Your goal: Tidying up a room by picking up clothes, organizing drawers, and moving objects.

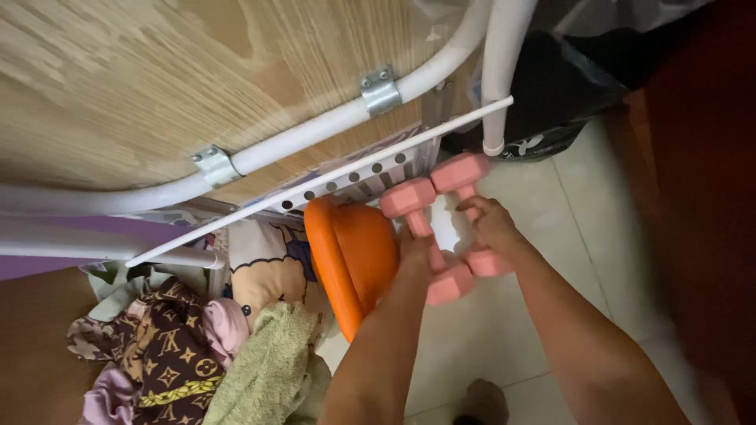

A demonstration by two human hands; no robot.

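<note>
Two pink dumbbells lie side by side just above the tiled floor. My left hand [413, 252] grips the handle of the left dumbbell [409, 198]. My right hand [492, 224] is wrapped around the handle of the right dumbbell [461, 173]. Their lower heads show below my hands. An orange plastic stool seat [354, 256] stands on edge right beside my left hand.
A folded wooden table [157, 79] with white metal tube legs [315, 130] leans above. A pile of clothes and a green towel [264, 366] lies at lower left. A black bag [559, 86] sits behind. My foot [480, 401] is on the pale tiles.
</note>
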